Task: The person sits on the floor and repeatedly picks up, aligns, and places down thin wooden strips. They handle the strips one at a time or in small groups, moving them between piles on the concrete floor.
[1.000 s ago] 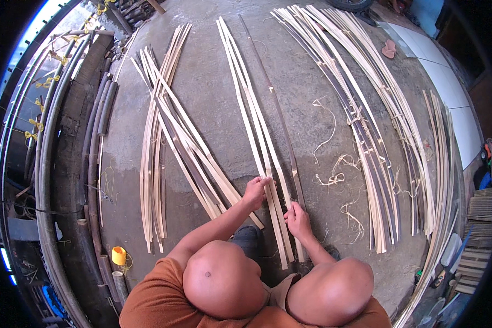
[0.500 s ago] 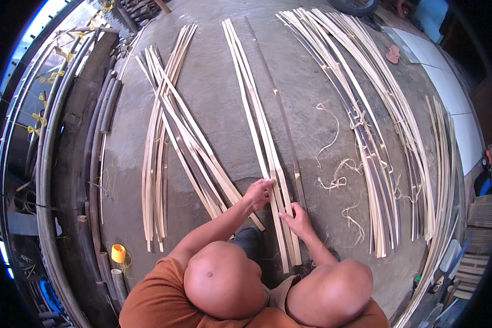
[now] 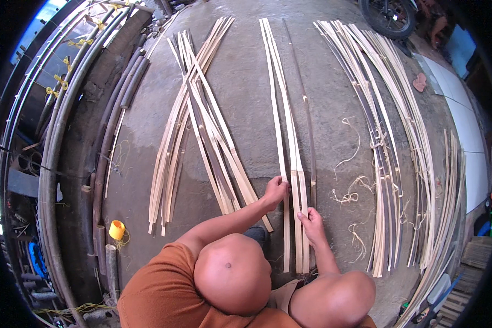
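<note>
A person crouching on a concrete floor (image 3: 333, 76) grips pale bamboo strips (image 3: 290, 158) lying lengthwise at centre frame. The left hand (image 3: 276, 191) curls its fingers over the leftmost strip, while the right hand (image 3: 311, 221) pinches the near end of the neighbouring strips just beside it. A dark thin strip (image 3: 309, 136) lies just right of them. A crossed pile of strips (image 3: 202, 126) spreads to the left, a longer bundle (image 3: 388, 136) to the right, with loose shavings (image 3: 355, 186) between. A yellow cup (image 3: 116, 229) stands at lower left beside dark poles (image 3: 54, 142).
</note>
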The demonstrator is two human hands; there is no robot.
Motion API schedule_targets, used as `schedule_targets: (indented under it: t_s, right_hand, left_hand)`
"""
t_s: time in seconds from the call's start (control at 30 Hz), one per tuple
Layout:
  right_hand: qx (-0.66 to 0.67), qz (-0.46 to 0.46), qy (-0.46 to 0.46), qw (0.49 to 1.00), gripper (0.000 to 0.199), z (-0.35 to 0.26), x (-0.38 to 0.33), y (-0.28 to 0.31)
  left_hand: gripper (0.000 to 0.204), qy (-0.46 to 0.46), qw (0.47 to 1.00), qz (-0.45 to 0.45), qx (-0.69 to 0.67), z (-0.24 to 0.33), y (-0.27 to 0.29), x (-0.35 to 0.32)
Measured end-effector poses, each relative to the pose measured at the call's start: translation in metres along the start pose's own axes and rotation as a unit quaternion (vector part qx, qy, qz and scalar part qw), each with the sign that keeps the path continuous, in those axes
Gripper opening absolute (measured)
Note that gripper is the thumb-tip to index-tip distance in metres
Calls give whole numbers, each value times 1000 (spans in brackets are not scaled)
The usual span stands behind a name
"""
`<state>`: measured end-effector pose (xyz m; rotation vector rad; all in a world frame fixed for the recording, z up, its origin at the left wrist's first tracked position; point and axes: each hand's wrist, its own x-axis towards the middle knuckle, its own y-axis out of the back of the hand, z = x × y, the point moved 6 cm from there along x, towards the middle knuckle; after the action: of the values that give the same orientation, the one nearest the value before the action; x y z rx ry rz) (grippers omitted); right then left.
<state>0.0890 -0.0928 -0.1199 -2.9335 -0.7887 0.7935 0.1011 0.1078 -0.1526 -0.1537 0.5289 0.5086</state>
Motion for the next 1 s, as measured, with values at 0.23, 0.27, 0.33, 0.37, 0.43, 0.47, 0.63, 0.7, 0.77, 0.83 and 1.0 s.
schedule_targets:
  t_s: [0.23, 0.27, 0.33, 0.37, 0.43, 0.47, 0.63, 0.7, 0.77, 0.83, 1.0]
  right_hand:
    - [-418, 164, 160, 879, 33, -31, -15, 29]
    - [-432, 183, 171, 866, 34, -45, -16, 25]
    - [-495, 195, 124, 838, 32, -43, -14, 34]
    - [-512, 177, 111, 833, 31, -36, -12, 40]
    - [-548, 146, 84, 819, 29, -28, -9, 53]
    - [-507, 151, 75, 845, 28, -30, -13, 56]
    - [-303, 117, 194, 926, 25, -71, -24, -20]
    - [-297, 95, 259, 914, 29, -72, -27, -41]
    - [-256, 5, 263, 930, 34, -93, -32, -64]
    - [-222, 10, 244, 944, 35, -93, -29, -61]
    - [-260, 59, 204, 942, 31, -66, -23, -31]
  left_hand:
    - [38, -134, 959, 113, 223, 12, 13, 2]
    - [41, -193, 913, 198, 300, 9, 29, 1]
    - [47, -262, 851, 259, 374, 12, 33, -4]
    - [50, -278, 849, 243, 377, 16, 27, -6]
    - [52, -258, 898, 148, 324, 32, 3, -7]
    - [52, -212, 937, 67, 269, 45, -14, -15]
    - [44, -55, 994, -94, -6, 63, -37, -42]
    - [34, -28, 993, -63, -98, 78, -40, -48]
    - [29, -65, 994, 51, -69, 93, -9, -34]
    - [24, -220, 962, 161, 2, 137, 41, -12]
    - [33, -138, 897, 345, 240, 190, 267, 29]
